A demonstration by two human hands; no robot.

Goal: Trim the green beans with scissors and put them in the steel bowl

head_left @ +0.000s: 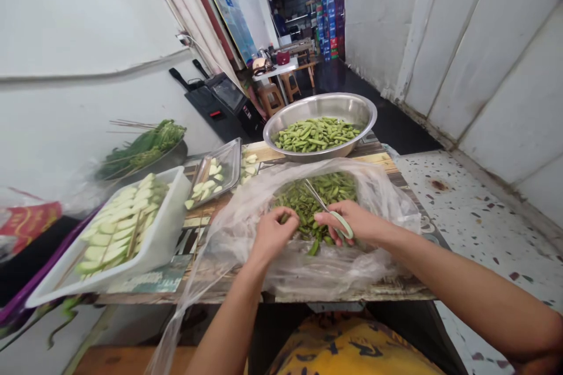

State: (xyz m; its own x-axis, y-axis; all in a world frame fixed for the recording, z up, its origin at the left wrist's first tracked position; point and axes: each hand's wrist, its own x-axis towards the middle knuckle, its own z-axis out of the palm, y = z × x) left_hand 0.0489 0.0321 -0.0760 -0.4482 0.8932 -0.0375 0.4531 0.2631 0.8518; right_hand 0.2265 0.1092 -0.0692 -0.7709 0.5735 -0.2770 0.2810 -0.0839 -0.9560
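Observation:
A clear plastic bag (250, 211) lies open on the table, holding many green pods (328, 190). My right hand (352, 224) is closed on scissors (342, 225) with pale green handles, their blades pointing up and left over the pods. Just left of them, my left hand (276, 231) is over the bag's left part with thumb and fingers pinched together; anything between the fingertips is too small to make out. Behind the bag, a wide steel basin (319, 104) holds more green pods (314, 133).
At the left, a white tub (169, 217) holds skewered pale green slices (118, 225). A metal tray (233, 170) with cut pieces stands behind it, beside a bowl of leafy greens (147, 149). The wooden table's (387, 290) front edge is near my forearms.

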